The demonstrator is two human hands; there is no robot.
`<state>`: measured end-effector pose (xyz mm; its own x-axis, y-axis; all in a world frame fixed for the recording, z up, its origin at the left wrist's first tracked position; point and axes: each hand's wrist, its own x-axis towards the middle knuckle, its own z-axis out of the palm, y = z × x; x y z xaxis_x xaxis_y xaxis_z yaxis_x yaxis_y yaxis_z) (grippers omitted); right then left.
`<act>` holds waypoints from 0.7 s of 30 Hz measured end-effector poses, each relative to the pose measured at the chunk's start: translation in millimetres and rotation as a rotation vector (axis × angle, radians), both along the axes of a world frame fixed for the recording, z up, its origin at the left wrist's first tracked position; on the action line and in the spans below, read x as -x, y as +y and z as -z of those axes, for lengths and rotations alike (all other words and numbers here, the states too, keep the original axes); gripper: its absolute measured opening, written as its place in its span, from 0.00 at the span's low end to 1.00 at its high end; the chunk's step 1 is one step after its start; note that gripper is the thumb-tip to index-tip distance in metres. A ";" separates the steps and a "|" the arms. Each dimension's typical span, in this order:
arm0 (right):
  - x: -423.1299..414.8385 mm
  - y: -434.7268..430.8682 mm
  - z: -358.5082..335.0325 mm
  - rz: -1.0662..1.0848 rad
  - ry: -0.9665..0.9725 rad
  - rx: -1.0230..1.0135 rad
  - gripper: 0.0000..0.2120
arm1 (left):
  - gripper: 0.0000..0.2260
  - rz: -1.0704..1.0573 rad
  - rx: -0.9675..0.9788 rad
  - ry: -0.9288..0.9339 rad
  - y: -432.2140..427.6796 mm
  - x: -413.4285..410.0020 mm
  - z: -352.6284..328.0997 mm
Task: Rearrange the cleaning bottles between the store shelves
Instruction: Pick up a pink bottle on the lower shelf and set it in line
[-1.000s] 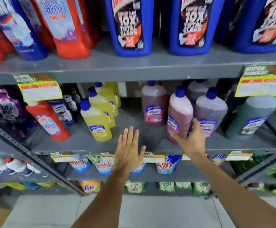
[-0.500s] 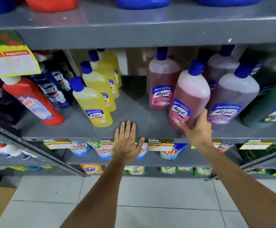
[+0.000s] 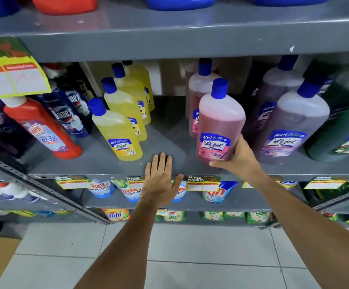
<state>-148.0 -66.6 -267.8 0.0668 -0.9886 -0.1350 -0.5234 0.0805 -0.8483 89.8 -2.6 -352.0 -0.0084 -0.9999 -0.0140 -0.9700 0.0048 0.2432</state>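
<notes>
A pink Lizol bottle (image 3: pixel 219 119) with a blue cap stands upright at the front of the grey middle shelf (image 3: pixel 111 165). My right hand (image 3: pixel 239 157) grips its lower right side and base. My left hand (image 3: pixel 160 180) lies flat and open on the shelf's front edge, left of the pink bottle, holding nothing. A second pink bottle (image 3: pixel 197 88) stands right behind the held one. Three yellow Lizol bottles (image 3: pixel 117 130) line up front to back on the left. Purple Lizol bottles (image 3: pixel 294 124) stand to the right.
A red cleaner bottle (image 3: pixel 44 128) and dark blue Domex bottles (image 3: pixel 69 113) lean at the far left. Green bottles (image 3: pixel 344 126) fill the far right. The upper shelf (image 3: pixel 169 32) hangs close above the caps. Detergent pouches (image 3: pixel 132 190) sit on the shelf below.
The view has moved closer and lower. My right hand has turned the pink bottle upright with its label facing front. My left hand has stayed on the shelf edge.
</notes>
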 end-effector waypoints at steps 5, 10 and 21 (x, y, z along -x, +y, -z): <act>-3.2 -4.6 1.2 -0.006 -0.035 0.016 0.37 | 0.37 -0.004 0.008 -0.002 -0.5 -1.3 4.4; -0.8 -14.0 1.6 -0.078 -0.011 -0.045 0.37 | 0.37 -0.008 -0.005 -0.014 -1.5 -1.0 4.4; -9.6 -14.3 8.0 -0.026 -0.008 -0.012 0.35 | 0.35 -0.009 -0.004 -0.003 -1.3 0.9 2.4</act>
